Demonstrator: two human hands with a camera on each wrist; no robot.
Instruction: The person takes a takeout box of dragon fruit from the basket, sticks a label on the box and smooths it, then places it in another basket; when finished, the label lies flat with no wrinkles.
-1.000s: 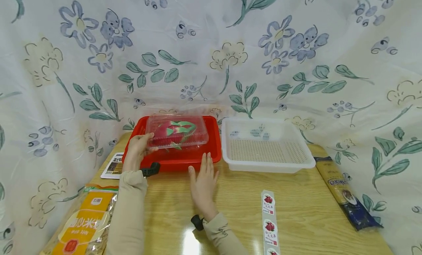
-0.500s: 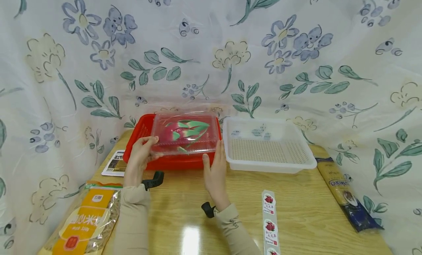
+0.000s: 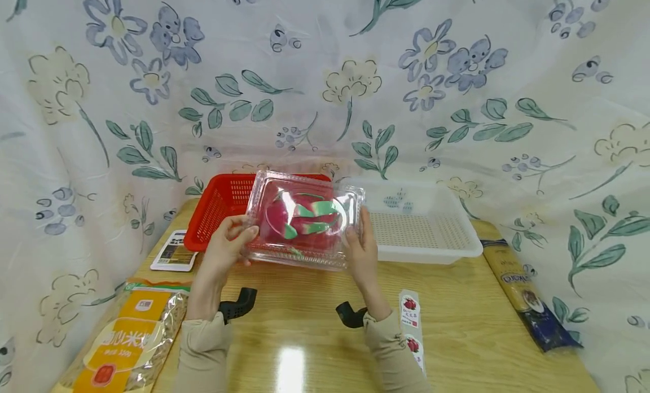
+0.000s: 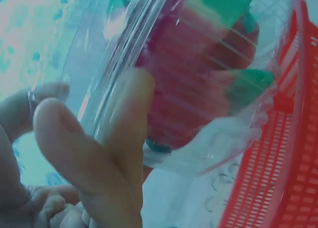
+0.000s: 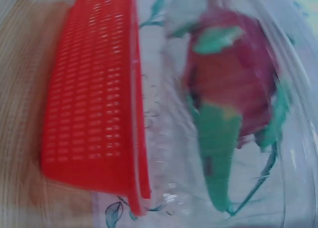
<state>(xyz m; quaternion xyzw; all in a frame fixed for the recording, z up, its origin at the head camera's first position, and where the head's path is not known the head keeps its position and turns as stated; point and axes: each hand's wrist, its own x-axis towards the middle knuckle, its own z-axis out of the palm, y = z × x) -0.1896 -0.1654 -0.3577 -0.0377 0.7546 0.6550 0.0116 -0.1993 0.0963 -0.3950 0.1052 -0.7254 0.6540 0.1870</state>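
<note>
A clear plastic clamshell box [image 3: 297,260] with a pink-red dragon fruit [image 3: 274,215] inside hangs in front of the baskets in the head view, slightly tilted. My left hand [image 3: 222,254] pinches its left edge. At the right edge my right hand [image 3: 364,260] holds it, thumb in front and fingers along the side. The left wrist view shows my left hand [image 4: 94,163] close up, at the rim of the box [image 4: 131,49]. In the right wrist view the dragon fruit [image 5: 231,79] and its green scales show through the plastic, with the right hand out of sight.
Behind the box stand a red basket [image 3: 203,212] and a white basket [image 3: 426,254]. A bag [image 3: 122,339] with an orange label and a white-framed card [image 3: 174,252] lie left. A sticker strip [image 3: 410,311] and a gold-and-blue packet [image 3: 528,297] lie right.
The box has come out over the red basket's front edge, toward me and to the right, and tipped up. My right hand, straight and apart at first, now holds its right edge.
</note>
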